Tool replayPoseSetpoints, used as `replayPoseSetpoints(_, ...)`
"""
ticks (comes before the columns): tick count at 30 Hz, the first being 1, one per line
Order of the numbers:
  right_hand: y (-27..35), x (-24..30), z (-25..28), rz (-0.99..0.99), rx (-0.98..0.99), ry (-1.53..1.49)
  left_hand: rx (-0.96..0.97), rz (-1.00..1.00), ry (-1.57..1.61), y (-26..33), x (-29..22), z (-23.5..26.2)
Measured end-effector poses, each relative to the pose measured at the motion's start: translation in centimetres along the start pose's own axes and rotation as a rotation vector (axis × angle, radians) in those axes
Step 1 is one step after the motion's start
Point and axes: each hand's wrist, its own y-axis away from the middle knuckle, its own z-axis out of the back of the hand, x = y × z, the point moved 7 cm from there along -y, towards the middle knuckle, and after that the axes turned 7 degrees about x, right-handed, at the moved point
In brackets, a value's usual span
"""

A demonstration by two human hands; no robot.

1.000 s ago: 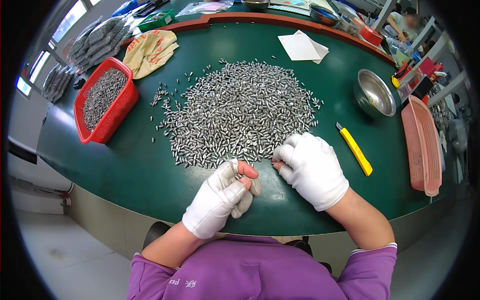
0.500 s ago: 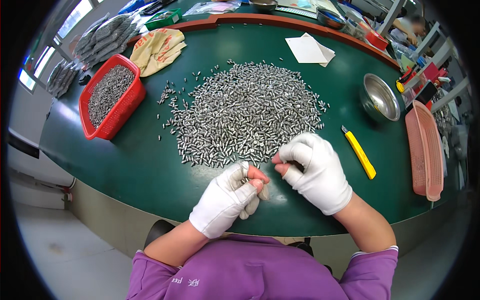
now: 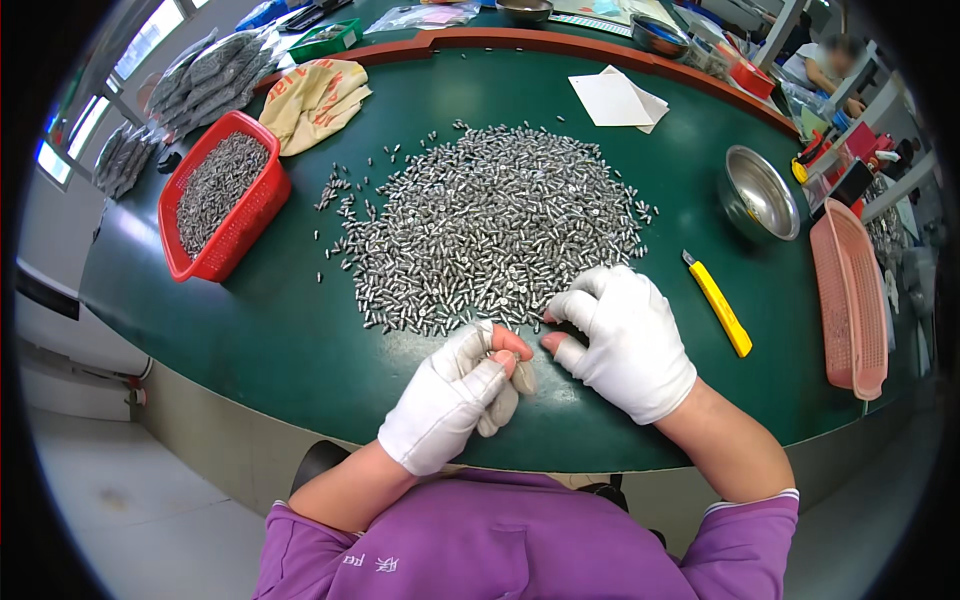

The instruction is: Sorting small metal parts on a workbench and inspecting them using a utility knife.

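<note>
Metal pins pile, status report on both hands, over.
Left hand pinching small pins at its fingers. Right hand resting at the near edge of the metal pins pile. Nothing between the hands and the pile.

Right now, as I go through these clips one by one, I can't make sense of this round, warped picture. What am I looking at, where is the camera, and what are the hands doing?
No machine here: a person in purple sleeves works with two gloved hands. The camera sits on the person's head and looks down, so the wide lens bends the edges of the green table.

In the middle lies a big pile of small metal pieces. A red basket on the left holds more of them. On the right are a yellow utility knife, a steel bowl and a pink tray.

The left hand pinches a few pieces in its grip. The right hand rests at the pile's near edge, fingertips beside the left hand's.
</note>
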Motion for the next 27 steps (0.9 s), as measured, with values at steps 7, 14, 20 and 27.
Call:
replayPoseSetpoints(7,-0.1,0.3,-0.7,-0.017,-0.003,-0.009,-0.007,0.002,0.000,0.0,0.1,0.2)
replayPoseSetpoints(14,-0.2,0.3,-0.7,0.055,0.012,-0.015,0.021,-0.040,0.051,0.0,0.2,0.3)
replayPoseSetpoints(20,0.2,-0.2,-0.6,0.024,-0.029,-0.119,-0.022,-0.054,0.032,-0.2,0.0,0.1)
replayPoseSetpoints(27,0.2,1.5,0.0,0.192,-0.003,-0.374,-0.034,0.034,-0.011,-0.1,-0.3,-0.4)
